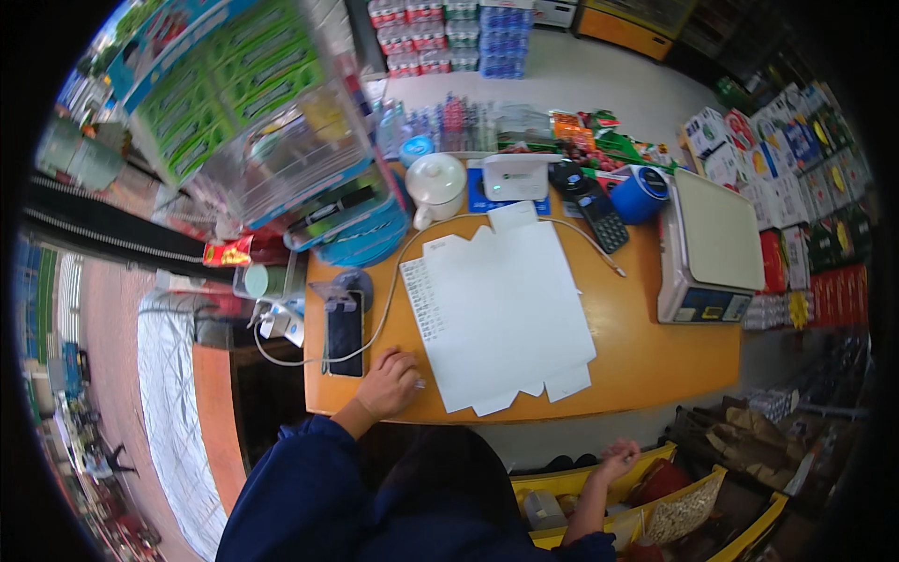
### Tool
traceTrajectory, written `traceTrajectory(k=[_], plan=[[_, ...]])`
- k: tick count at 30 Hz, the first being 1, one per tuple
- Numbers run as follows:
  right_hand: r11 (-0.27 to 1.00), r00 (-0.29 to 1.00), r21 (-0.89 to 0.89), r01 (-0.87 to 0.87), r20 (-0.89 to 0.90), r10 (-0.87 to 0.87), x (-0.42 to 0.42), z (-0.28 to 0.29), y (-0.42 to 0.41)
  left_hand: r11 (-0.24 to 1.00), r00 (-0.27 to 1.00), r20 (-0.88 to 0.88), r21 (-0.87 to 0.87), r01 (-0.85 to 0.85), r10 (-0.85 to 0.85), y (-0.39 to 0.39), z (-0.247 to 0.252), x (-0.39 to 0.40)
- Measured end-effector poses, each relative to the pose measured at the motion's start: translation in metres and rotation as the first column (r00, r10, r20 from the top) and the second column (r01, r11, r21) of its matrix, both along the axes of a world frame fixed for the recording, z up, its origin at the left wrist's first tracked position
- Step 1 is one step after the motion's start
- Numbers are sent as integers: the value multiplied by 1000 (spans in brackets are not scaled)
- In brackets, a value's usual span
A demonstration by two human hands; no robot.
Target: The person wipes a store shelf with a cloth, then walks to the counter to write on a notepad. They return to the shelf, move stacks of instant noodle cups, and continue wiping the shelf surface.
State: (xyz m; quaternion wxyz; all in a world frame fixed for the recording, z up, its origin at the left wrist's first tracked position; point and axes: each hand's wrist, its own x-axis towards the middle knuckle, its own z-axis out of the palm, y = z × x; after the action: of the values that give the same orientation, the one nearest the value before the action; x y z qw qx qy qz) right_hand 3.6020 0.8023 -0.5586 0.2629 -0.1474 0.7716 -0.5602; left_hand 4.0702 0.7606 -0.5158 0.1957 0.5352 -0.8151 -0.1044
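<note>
My left hand [388,384] rests with curled fingers near the front edge of the wooden desk [653,365]. A small pale object [420,383] shows at its fingertips, too small to name; whether the hand grips it is unclear. Just right of that hand lies a flattened white cardboard sheet [509,316] with cut tabs and rows of handwriting down its left side. A smartphone [345,341] lies to the hand's upper left, with a white cable [385,309] across it. Off the desk at the lower right, my right hand [620,460] hovers over yellow crates [597,485], fingers partly curled and blurred.
A weighing scale [716,232] stands at the desk's right. Along the back are a lidded white mug [435,186], a white router [516,177], a card terminal [600,219] and a blue canister [639,193]. A chewing-gum display rack [267,133] towers at the left.
</note>
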Motion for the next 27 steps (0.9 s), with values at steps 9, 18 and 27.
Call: traceTrajectory(k=[9,18,27], plan=[[921,725,390,5,632,-272,29,-154,28,947,947,21,16,-319,319,-1,-11,-16],[953,591,255,162,748,-301,42,-139,-36,873,874,39,-68,-482,485,0,-21,-36],[920,122,218,324,955,-269,4,-166,-94,930,926,102,-101,-354,364,39,2,-92]])
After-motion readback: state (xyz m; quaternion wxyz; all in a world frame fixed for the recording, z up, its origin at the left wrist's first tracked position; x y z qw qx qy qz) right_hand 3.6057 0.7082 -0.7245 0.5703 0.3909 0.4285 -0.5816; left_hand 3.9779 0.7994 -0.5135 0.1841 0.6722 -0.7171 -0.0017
